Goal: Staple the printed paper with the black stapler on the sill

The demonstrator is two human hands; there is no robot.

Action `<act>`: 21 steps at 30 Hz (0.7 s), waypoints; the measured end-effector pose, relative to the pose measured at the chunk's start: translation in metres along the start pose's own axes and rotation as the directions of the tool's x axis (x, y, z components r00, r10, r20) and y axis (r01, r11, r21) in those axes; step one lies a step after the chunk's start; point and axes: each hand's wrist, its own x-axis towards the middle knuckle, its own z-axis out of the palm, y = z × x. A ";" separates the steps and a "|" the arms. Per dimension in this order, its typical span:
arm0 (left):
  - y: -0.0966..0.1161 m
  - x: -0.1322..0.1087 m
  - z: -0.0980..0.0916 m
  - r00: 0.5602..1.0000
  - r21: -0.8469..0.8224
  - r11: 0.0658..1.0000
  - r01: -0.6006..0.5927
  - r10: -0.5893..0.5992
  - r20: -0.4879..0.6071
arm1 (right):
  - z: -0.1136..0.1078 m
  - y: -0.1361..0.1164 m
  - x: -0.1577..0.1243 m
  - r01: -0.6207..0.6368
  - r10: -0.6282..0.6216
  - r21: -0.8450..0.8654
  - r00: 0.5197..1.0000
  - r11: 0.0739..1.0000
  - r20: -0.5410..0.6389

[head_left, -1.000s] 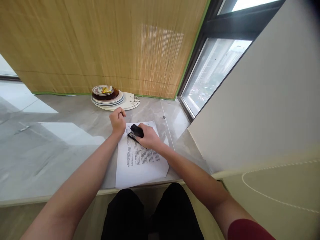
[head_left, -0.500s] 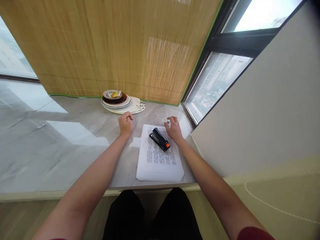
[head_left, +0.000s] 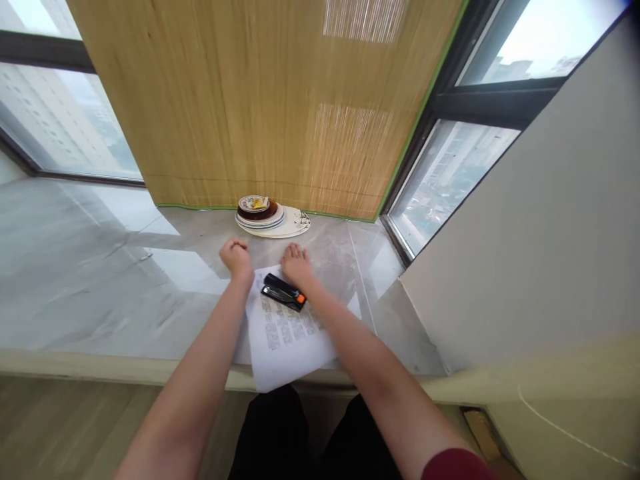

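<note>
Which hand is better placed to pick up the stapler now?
Probably the right hand: it is closer to the stapler, which lies on the printed paper; the left hand is curled and farther away.

No word, number or brand legible. On the white paper sheet (head_left: 295, 357), on the near side of the right hand (head_left: 297, 265), dark printed type (head_left: 285, 331) in several blocks, too small and blurred to read. On the black stapler (head_left: 285, 288), just nearer than the same hand, perhaps a pale mark beside the orange part (head_left: 301, 299), too unclear to call lettering. On the yellow packet (head_left: 259, 203), beyond the left hand (head_left: 236, 257), any print too small to make out.
</note>
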 end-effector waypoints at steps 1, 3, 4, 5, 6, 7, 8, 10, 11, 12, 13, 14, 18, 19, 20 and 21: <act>-0.001 0.011 -0.020 0.999 -0.002 0.999 0.040 -0.040 0.002 | 0.006 -0.020 0.006 0.025 -0.025 0.017 1.000 1.000 -0.008; -0.004 0.030 -0.068 0.999 0.123 0.992 0.007 -0.013 0.047 | 0.015 -0.053 0.014 0.098 -0.096 0.051 0.995 0.994 -0.034; -0.007 0.037 -0.094 0.996 0.252 0.966 -0.051 0.032 0.079 | 0.018 -0.066 0.016 0.132 -0.129 0.065 0.991 0.989 -0.041; -0.009 0.041 -0.118 0.991 0.393 0.914 -0.102 0.060 0.116 | 0.019 -0.075 0.016 0.158 -0.155 0.076 0.987 0.985 -0.042; -0.012 0.042 -0.140 0.987 0.531 0.838 -0.128 0.057 0.149 | 0.020 -0.081 0.015 0.173 -0.170 0.084 0.985 0.981 -0.037; -0.015 0.040 -0.159 0.979 0.622 0.764 -0.171 0.060 0.196 | 0.020 -0.084 0.014 0.177 -0.175 0.088 0.984 0.980 -0.030; -0.017 0.035 -0.172 0.962 0.670 0.704 -0.234 0.067 0.265 | 0.020 -0.083 0.011 0.173 -0.171 0.091 0.985 0.981 -0.029; -0.020 0.016 -0.182 0.904 0.692 0.605 -0.394 0.120 0.410 | 0.018 -0.071 0.005 0.146 -0.143 0.093 0.989 0.985 -0.039; -0.021 0.004 -0.180 0.865 0.665 0.580 -0.471 0.157 0.476 | 0.017 -0.061 0.001 0.130 -0.126 0.093 0.991 0.987 -0.047; -0.020 -0.009 -0.173 0.809 0.596 0.586 -0.548 0.193 0.555 | 0.015 -0.049 -0.004 0.114 -0.110 0.093 0.992 0.989 -0.056; -0.019 -0.022 -0.165 0.731 0.494 0.611 -0.619 0.218 0.647 | 0.013 -0.035 -0.008 0.102 -0.097 0.092 0.993 0.990 -0.064; -0.017 -0.036 -0.155 0.649 0.400 0.630 -0.665 0.224 0.727 | 0.010 -0.020 -0.013 0.085 -0.078 0.092 0.994 0.992 -0.075; -0.002 -0.083 -0.119 0.492 0.361 0.564 -0.743 0.094 0.865 | -0.015 0.039 -0.034 -0.045 0.062 0.127 0.990 0.991 -0.128; 0.002 -0.093 -0.113 0.479 0.381 0.528 -0.759 0.058 0.876 | -0.023 0.050 -0.041 -0.072 0.095 0.149 0.984 0.986 -0.150; 0.005 -0.102 -0.109 0.474 0.399 0.495 -0.772 0.029 0.880 | -0.032 0.059 -0.048 -0.090 0.123 0.176 0.974 0.980 -0.190; 0.008 -0.110 -0.105 0.473 0.416 0.469 -0.779 0.005 0.881 | -0.040 0.066 -0.057 -0.093 0.143 0.206 0.958 0.974 -0.247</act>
